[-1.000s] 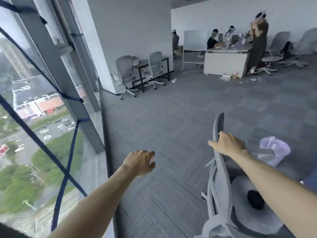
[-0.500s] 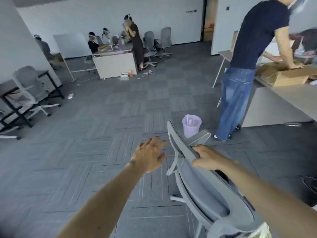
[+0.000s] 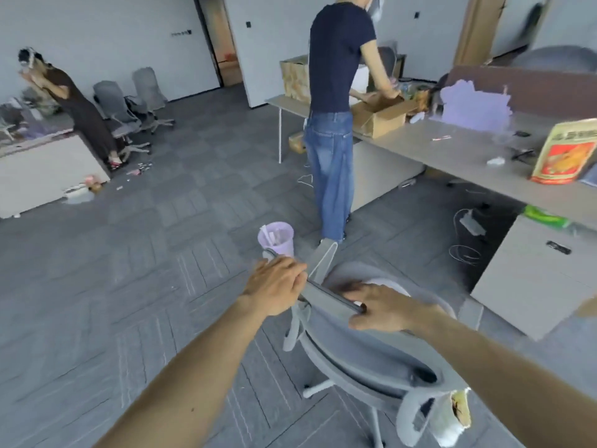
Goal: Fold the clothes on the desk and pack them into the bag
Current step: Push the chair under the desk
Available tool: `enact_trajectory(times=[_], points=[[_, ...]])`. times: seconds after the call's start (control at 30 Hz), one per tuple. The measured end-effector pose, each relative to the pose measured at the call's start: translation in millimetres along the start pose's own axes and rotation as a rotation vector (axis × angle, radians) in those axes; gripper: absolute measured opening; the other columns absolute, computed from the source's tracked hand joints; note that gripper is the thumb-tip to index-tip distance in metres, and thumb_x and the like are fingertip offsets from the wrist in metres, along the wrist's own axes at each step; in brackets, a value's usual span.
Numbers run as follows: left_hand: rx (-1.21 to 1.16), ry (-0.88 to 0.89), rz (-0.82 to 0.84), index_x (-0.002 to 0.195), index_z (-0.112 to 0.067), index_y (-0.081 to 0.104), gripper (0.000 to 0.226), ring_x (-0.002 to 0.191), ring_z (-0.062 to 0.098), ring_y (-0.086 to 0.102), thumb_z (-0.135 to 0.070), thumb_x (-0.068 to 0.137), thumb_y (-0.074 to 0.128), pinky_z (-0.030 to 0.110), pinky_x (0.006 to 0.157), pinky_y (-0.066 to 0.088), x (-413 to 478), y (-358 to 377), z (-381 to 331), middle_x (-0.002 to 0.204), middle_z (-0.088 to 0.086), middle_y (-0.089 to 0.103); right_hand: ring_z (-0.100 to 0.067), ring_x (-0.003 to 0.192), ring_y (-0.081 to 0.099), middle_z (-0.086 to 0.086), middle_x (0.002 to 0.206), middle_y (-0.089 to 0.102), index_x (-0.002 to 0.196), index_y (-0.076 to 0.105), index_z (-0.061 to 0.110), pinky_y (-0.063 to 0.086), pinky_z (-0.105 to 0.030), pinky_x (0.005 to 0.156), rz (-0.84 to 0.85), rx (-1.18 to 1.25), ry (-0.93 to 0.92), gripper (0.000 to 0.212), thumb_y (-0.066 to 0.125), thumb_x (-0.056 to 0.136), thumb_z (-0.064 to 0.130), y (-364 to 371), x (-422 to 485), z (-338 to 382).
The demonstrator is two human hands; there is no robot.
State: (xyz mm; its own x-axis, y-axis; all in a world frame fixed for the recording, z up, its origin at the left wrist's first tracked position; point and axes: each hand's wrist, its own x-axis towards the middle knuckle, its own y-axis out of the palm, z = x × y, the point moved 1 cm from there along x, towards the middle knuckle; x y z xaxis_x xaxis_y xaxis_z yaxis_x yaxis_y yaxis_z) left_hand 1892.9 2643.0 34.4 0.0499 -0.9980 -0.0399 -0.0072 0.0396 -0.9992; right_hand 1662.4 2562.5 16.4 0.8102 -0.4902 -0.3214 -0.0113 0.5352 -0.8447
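The right hand (image 3: pixel 384 307) grips the top rim of a grey mesh office chair (image 3: pixel 365 347), fingers curled over the front and thumb behind. The left hand (image 3: pixel 274 286) lies against the same rim's end, fingers pressed together; blur hides whether they wrap it. Well beyond, a yellow-and-red printed bag (image 3: pixel 562 153) stands on the long beige worktop (image 3: pixel 452 153), with a lilac shape (image 3: pixel 475 108), possibly cloth, farther along. A lilac plastic bin (image 3: pixel 276 237) sits on the carpet just past the chair.
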Motion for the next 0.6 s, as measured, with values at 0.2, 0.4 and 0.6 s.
enact_trajectory(times=[0.2,0.4,0.6], points=[[0.044,0.262,-0.055,0.08,-0.02,0.049,0.058,0.092,0.035,0.061,-0.039,0.082,-0.006,0.036,0.071,0.036,26.4,0.3,13.2,0.092,0.01,0.068,-0.021,0.126,0.049,0.007,0.133,0.056,0.138,0.047,0.042,0.036,-0.037,0.105,-0.139,0.001,0.288,0.058,0.035,0.09,0.073,16.2,-34.9,21.6],[0.044,0.397,-0.025,0.093,-0.013,0.059,0.082,0.095,0.037,0.058,-0.047,0.071,-0.012,0.038,0.066,0.03,54.4,13.4,41.2,0.101,0.012,0.068,-0.034,0.104,0.061,-0.009,0.095,0.058,0.107,0.059,0.028,0.042,-0.04,0.079,-0.434,-0.114,0.776,0.042,0.021,0.104,0.044,35.7,-60.5,48.8],[-0.214,0.303,-0.095,0.067,-0.013,0.047,0.032,0.081,0.035,0.054,-0.035,0.075,0.024,0.036,0.064,0.029,79.1,18.5,38.9,0.089,0.014,0.069,-0.034,0.073,0.057,-0.009,0.075,0.061,0.073,0.062,0.015,0.035,-0.033,0.06,-0.753,-0.118,0.993,0.045,0.027,0.074,0.043,40.1,-44.5,30.2]])
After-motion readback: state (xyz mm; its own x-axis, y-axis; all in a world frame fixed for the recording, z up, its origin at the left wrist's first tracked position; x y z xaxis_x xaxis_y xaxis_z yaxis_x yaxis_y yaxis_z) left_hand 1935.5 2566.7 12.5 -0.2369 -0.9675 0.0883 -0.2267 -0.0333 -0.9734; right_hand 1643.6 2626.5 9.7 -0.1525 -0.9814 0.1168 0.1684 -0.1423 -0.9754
